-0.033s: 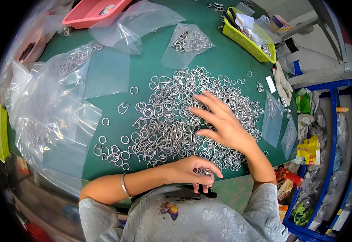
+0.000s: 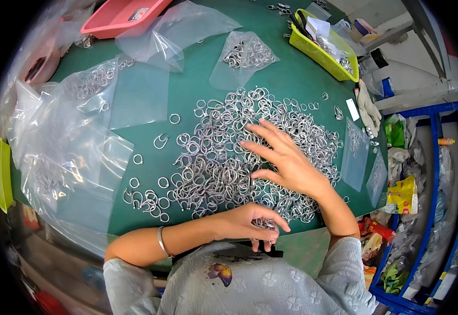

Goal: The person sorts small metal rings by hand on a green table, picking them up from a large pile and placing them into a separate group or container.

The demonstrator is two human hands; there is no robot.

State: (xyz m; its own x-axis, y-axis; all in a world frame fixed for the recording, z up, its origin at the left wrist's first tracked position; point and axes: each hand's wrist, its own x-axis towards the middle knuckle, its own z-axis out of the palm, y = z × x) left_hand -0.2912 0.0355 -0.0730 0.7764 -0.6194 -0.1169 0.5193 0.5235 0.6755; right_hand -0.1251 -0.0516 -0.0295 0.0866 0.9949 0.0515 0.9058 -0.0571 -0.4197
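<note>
1. Clear plastic bags (image 2: 71,157) cover the left of the green worktop (image 2: 150,100).
2. The left hand (image 2: 252,220) is curled around a few metal rings (image 2: 224,157) at the near edge.
3. The right hand (image 2: 287,160) lies open, fingers spread flat on the ring pile.
4. A yellow tray (image 2: 323,50) sits far right, with blue shelving (image 2: 439,199) beyond.

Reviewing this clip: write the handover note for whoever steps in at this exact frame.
Left hand: at the near table edge, fingers curled on a small bunch of metal rings.
Right hand: open, flat on the big ring pile.
Green table: one filled clear bag behind the pile, empty clear bags at left, pink tray and yellow basket at the far side.
Done: some rings bagged.
Left: most rings lie loose.
</note>
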